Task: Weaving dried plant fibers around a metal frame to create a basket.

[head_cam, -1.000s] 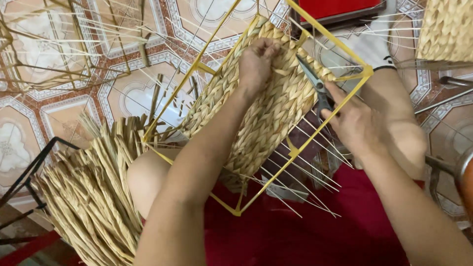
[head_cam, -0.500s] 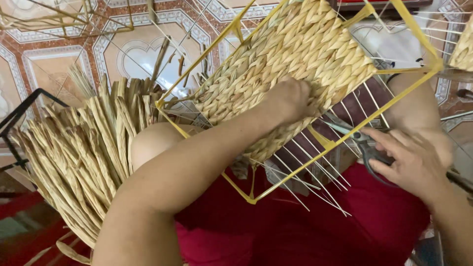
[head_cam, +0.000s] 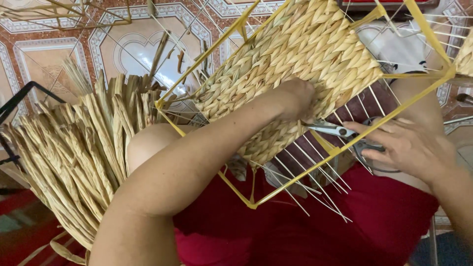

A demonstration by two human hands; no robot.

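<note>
Straw weave (head_cam: 295, 64) half-covers yellow wire frame (head_cam: 236, 189); bare spokes below.

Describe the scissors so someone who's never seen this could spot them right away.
Find the yellow wire frame with woven straw panel across the lap. At its lower right edge, the right hand holds the scissors, blades pointing toward the left hand. They are the only shiny grey metal among straw and thin white rods.
</note>
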